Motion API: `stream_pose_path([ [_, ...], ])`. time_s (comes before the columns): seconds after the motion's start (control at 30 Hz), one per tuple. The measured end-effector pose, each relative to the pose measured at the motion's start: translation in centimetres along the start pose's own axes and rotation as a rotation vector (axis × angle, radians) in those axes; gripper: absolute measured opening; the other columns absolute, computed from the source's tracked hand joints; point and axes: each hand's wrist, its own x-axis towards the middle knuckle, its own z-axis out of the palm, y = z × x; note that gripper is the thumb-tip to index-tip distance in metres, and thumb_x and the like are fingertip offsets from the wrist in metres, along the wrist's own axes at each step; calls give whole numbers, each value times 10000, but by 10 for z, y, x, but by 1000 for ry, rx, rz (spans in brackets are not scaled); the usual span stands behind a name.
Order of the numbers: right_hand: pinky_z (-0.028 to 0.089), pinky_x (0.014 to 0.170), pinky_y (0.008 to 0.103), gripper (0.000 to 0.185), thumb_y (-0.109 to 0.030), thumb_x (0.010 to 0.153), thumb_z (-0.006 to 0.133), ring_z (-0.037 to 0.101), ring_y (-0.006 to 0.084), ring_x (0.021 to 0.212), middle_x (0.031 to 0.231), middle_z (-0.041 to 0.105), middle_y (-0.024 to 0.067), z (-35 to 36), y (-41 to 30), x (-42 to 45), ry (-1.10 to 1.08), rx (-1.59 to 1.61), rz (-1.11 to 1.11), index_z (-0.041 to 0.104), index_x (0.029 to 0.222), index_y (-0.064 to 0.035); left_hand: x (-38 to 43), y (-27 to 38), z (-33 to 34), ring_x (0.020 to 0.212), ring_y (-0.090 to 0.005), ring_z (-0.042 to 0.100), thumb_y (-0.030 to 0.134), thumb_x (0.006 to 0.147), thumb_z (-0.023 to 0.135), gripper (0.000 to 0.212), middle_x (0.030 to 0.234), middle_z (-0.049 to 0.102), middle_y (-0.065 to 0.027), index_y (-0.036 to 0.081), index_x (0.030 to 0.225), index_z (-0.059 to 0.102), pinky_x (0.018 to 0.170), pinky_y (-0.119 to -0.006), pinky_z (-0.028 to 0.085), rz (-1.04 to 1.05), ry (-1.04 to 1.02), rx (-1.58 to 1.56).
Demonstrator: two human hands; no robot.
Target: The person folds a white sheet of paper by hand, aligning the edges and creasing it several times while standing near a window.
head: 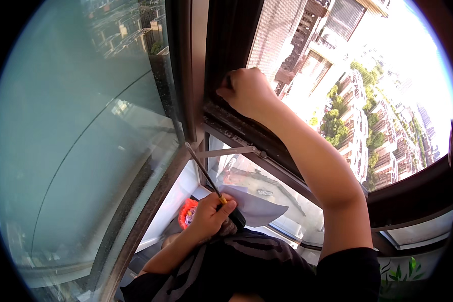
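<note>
My left hand [211, 215] grips a long-shafted screwdriver [205, 171], its yellow-and-black handle low and its tip up by the corner of the open window sash [190, 113]. Brown cloth [227, 227] shows beneath that hand. Just behind it is a sheet of white paper [264, 207]; whether the fingers also hold it is unclear. My right hand [249, 90] reaches across to the inner corner of the dark window frame [226, 41], fingers curled against it. The frames do not show whether anything is in those fingers. Between sash and frame spans a metal stay arm [228, 151].
The sash's large glass pane [83, 151] fills the left side. Dirt lies along the lower frame rail [245, 126]. An insect screen [277, 41] covers the opening, with buildings and trees far below outside. A red plastic bag [188, 213] lies lower down, beside a white wall.
</note>
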Motion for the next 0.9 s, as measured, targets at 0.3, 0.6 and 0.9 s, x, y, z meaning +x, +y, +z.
stream_pose_path([
  [0.3,503,670,406,263,-269,711,661,614,362,710,696,610,199,-3,-10,-1,-106,-160,-22,645,773,-14,4,-4,1,585,-94,504,268,865,602,251,641,545,-23,18,887,614,565,-244,410,91,23,4],
  [0.6,505,673,405,257,-275,735,646,616,355,706,712,624,183,3,-2,2,9,-35,53,653,791,-24,6,0,2,572,-95,508,262,867,595,247,623,546,-27,15,866,610,540,-252,409,10,-11,16],
  [0.9,496,633,394,206,-244,753,640,611,338,670,686,619,178,6,10,-13,33,-48,-6,656,807,-45,8,3,17,573,-72,484,252,873,589,245,629,535,-8,8,870,602,539,-234,399,114,3,63],
])
